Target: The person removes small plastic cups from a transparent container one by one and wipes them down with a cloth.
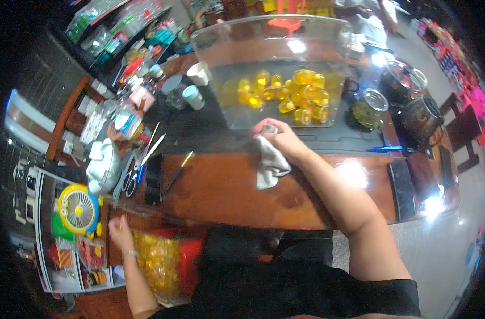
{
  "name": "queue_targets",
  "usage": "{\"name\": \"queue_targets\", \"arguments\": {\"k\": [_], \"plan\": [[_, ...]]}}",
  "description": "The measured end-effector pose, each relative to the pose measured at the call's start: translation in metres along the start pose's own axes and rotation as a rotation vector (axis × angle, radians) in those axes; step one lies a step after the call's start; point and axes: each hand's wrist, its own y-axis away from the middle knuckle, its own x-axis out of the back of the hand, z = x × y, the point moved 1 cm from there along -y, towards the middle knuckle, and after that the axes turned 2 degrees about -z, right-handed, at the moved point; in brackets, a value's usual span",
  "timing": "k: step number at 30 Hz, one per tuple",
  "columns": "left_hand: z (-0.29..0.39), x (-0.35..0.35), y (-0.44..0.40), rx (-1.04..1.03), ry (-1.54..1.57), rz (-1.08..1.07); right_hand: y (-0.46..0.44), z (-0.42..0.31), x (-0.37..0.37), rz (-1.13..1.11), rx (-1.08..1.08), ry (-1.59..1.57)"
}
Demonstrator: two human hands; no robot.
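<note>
My right hand [279, 137] is closed on a crumpled, greyish-white cloth [272, 165], which hangs over the table's front part. Just beyond it stands a large clear plastic bin [229, 114] with several yellow, see-through capsule-like pieces [309, 90] inside. At the lower left, my left hand [120, 232] is beside the table edge with its fingers curled in; what they hold, if anything, is too blurred to make out. Close to that hand, below the tabletop, is a clear bag of similar yellow pieces [157, 260] with a red part [191, 260].
On the wooden table [226, 186] lie scissors [130, 183], a black pen [180, 170], a blue pen [385, 149] and a dark phone-like slab [401, 190]. Jars and a dark pot [420, 119] stand right. A yellow-and-blue fan [78, 210] is at left. Another person [370, 26] is behind.
</note>
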Motion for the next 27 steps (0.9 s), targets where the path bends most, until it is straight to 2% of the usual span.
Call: {"name": "queue_targets", "arguments": {"k": [1, 2, 4, 6, 10, 13, 16, 20, 23, 26, 27], "plan": [[-0.031, 0.010, 0.008, 0.156, -0.049, -0.055, -0.002, 0.003, 0.003, -0.005, 0.009, 0.018], [-0.073, 0.015, 0.016, 0.142, -0.213, -0.084, -0.005, 0.008, 0.005, -0.013, 0.018, 0.031], [-0.107, 0.020, 0.045, 0.379, -0.460, -0.018, -0.004, 0.008, 0.002, 0.003, -0.043, -0.045], [-0.158, 0.009, 0.066, 0.638, -0.624, -0.118, 0.000, -0.002, -0.001, 0.016, 0.037, 0.083], [-0.182, -0.018, 0.087, 0.634, -0.727, -0.068, -0.004, 0.007, 0.003, 0.002, 0.028, 0.043], [-0.154, -0.033, 0.090, 0.644, -0.783, -0.098, -0.004, 0.006, 0.002, -0.007, 0.020, 0.025], [-0.117, -0.031, 0.084, 0.749, -0.712, -0.147, 0.000, 0.001, 0.001, 0.002, 0.016, 0.040], [-0.182, -0.044, 0.077, 0.500, -0.827, -0.278, -0.002, 0.004, 0.001, 0.001, 0.043, 0.017], [-0.140, -0.036, 0.066, 0.546, -0.764, -0.449, -0.005, 0.006, 0.000, 0.021, 0.070, 0.012], [-0.156, -0.035, 0.050, 0.607, -0.565, -0.690, -0.002, 0.004, -0.001, 0.019, 0.053, -0.011], [-0.155, -0.032, 0.050, 0.552, -0.545, -0.659, -0.002, 0.004, -0.001, 0.017, 0.050, -0.019]]}}
